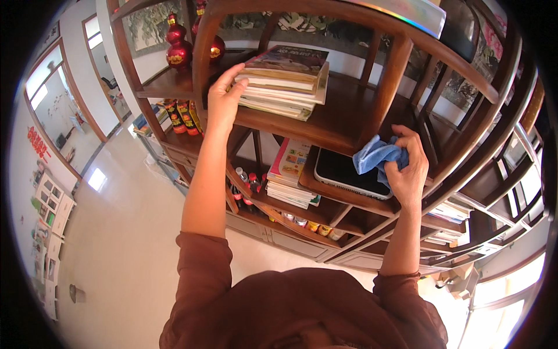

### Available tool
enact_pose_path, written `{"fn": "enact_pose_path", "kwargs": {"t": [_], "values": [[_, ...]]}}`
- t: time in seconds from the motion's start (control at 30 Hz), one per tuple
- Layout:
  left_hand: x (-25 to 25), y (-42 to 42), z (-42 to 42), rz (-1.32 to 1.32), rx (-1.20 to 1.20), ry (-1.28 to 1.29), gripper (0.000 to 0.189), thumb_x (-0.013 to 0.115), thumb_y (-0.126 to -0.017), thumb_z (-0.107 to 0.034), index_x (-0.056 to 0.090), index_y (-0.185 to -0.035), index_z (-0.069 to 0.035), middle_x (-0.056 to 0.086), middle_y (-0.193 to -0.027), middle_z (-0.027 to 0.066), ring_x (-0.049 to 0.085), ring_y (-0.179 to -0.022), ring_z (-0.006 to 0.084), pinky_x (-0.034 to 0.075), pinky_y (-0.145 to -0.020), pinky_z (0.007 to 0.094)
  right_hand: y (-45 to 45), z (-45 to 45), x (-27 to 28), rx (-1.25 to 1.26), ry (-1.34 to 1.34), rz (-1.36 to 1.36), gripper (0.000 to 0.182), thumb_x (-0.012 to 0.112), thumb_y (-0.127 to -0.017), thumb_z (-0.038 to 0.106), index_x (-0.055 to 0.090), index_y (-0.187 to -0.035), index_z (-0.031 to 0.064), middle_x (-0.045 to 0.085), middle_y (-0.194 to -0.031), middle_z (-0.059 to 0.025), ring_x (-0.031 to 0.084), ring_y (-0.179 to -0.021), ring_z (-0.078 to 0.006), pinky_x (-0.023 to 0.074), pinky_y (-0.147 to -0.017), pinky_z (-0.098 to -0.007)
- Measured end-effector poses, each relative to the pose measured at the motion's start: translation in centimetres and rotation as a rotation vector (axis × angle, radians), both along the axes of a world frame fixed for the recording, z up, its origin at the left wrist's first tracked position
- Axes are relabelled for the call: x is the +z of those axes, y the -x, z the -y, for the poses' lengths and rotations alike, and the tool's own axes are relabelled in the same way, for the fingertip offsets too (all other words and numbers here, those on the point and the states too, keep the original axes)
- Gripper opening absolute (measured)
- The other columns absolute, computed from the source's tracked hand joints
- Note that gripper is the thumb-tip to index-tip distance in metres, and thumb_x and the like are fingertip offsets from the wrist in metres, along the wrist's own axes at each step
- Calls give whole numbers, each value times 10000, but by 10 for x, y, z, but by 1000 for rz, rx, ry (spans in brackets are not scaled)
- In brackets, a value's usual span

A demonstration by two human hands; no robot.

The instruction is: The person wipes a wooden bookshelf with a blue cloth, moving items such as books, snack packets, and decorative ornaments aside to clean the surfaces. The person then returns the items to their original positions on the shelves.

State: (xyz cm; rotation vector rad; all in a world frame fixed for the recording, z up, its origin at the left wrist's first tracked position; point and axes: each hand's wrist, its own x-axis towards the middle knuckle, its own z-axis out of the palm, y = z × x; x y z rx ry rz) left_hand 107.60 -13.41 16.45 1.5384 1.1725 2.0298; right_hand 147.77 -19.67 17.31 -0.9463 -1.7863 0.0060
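My left hand [226,98] rests against the left side of a stack of books [283,83] on a dark wooden shelf [344,104]; the thumb lies at the page edges and the fingers reach behind the corner. A crumpled blue cloth [379,155] is pinched in my right hand [408,165], beside the shelf's right post [392,83]. Just below the cloth, a black laptop-like device with a silver rim [344,172] lies on a lower shelf. More books and magazines [287,174] are piled to the left of that device.
Red gourd-shaped ornaments [178,46] stand on the upper left shelf, above black-and-red packages [182,117]. Bottles with red caps [250,183] and several small cans [311,225] occupy the lower compartments. A clear plastic panel [405,15] juts out at the top. Doorways open at far left.
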Motion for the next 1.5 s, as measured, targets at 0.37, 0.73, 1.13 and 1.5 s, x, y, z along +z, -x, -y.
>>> {"fn": "enact_pose_path", "kwargs": {"t": [0.37,0.73,1.13,1.5], "values": [[-3,-1,0,-240,94,-153,476,810,-847,-45,664,-1301,-35,681,-1245,97,617,-1152,168,478,-1001,307,-22,-3,3,241,49,-173,150,544,-736,56,613,-855,-6,595,-836,-74,580,-755,-155,486,-736,-294],[27,12,-9,-538,218,-230,357,830,-827,-133,709,-1147,-31,739,-1046,112,714,-920,203,544,-828,318,-10,-63,42,152,154,-29,328,659,-977,321,680,-985,-7,692,-895,-78,625,-881,-152,491,-823,-316],[51,5,-19,-463,142,-199,280,779,-897,-88,696,-1140,23,728,-965,70,679,-811,96,523,-754,247,66,-159,70,308,264,416,1006,828,-835,451,279,-1645,215,687,-955,-93,627,-945,-209,492,-906,-381],[58,-20,-12,-507,194,-265,264,814,-855,-103,675,-1052,3,706,-968,140,700,-762,206,548,-694,333,94,-154,65,289,48,359,457,762,-928,211,646,-1360,120,730,-1138,-198,715,-961,-233,550,-854,-356]]}}
